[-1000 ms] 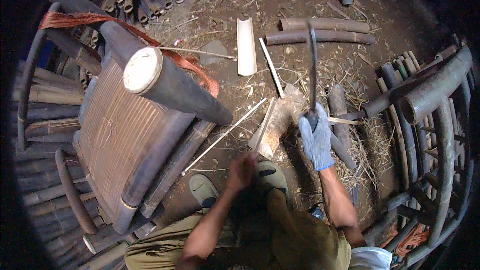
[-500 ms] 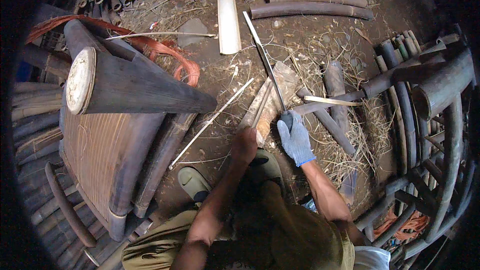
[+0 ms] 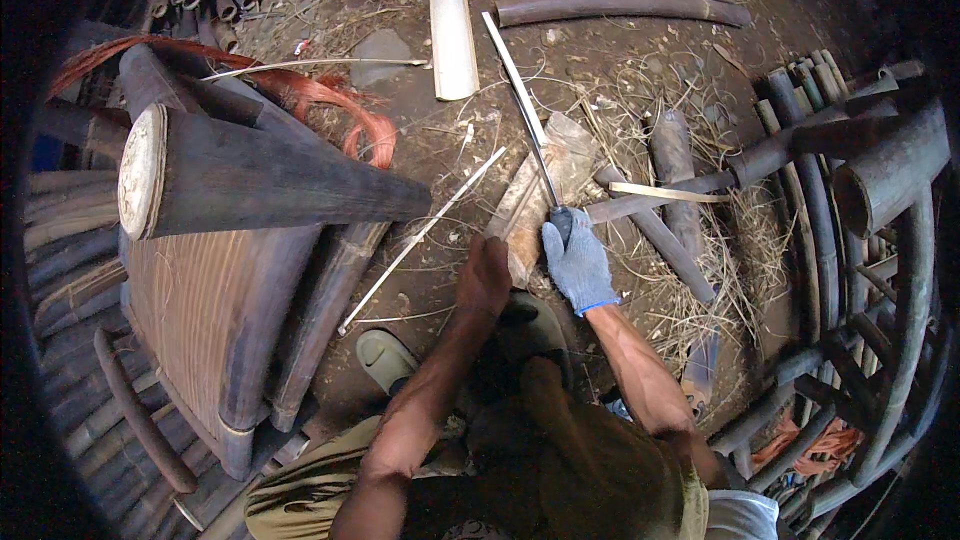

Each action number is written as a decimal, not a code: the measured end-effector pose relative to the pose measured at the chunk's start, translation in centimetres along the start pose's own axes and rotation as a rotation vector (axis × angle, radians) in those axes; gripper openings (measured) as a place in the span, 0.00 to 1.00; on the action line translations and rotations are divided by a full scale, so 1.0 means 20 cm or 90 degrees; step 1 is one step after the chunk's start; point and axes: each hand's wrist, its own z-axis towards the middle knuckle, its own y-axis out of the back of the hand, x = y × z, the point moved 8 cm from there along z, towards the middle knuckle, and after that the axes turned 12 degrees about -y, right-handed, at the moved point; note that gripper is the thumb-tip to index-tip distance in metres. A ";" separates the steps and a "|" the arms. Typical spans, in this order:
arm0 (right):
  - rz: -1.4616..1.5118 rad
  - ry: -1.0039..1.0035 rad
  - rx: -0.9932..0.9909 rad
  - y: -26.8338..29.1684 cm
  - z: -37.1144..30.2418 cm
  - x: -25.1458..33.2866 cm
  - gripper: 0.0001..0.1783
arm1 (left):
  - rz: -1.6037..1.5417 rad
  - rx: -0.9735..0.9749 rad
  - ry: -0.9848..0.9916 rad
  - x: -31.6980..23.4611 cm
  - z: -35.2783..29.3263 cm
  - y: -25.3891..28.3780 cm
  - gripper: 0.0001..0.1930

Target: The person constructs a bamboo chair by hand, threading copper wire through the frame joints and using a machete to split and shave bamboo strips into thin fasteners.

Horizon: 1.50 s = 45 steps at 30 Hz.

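My right hand [image 3: 580, 265], in a grey knitted glove with a blue cuff edge, is closed around the dark handle of a long narrow-bladed knife [image 3: 545, 172]. The blade points away from me over a flat, worn wooden block [image 3: 570, 148]. In line with it, a pale bamboo strip [image 3: 508, 62] reaches farther out; whether the two touch I cannot tell. My bare left hand [image 3: 484, 275] is closed on a thin brownish bamboo strip [image 3: 516, 202] beside the block. Its fingertips are partly hidden.
Left stands a dark bamboo frame with a slatted panel [image 3: 200, 310] and a thick pole end [image 3: 140, 172]. A split bamboo half [image 3: 454, 40], two bamboo poles [image 3: 630, 8] and shavings [image 3: 740, 280] lie on the ground. Bamboo framework [image 3: 910, 260] fills the right side.
My right hand and the knife have shifted slightly left and away from me. My left hand has moved a little left and farther out along the block.
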 end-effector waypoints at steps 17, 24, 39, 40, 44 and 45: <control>0.091 0.006 -0.020 0.09 -0.05 0.12 0.26 | 0.084 0.006 -0.100 -0.07 0.04 0.05 0.12; -0.029 0.013 -0.065 0.12 -0.08 0.12 0.28 | 0.173 0.014 -0.132 -0.11 0.04 0.04 0.06; -0.152 -0.096 0.022 -0.04 0.04 -0.13 0.27 | 0.180 -0.044 -0.188 -0.20 0.03 0.20 0.11; -0.168 -0.052 0.017 -0.02 0.08 -0.10 0.27 | 0.241 -0.167 -0.236 -0.22 0.10 0.24 0.12; -0.071 0.023 0.047 -0.06 0.08 -0.07 0.29 | 0.217 -0.180 -0.120 -0.03 -0.11 0.10 0.15; -0.125 -0.012 -0.007 -0.04 0.01 -0.09 0.30 | 0.161 -0.100 -0.027 0.01 -0.09 0.11 0.15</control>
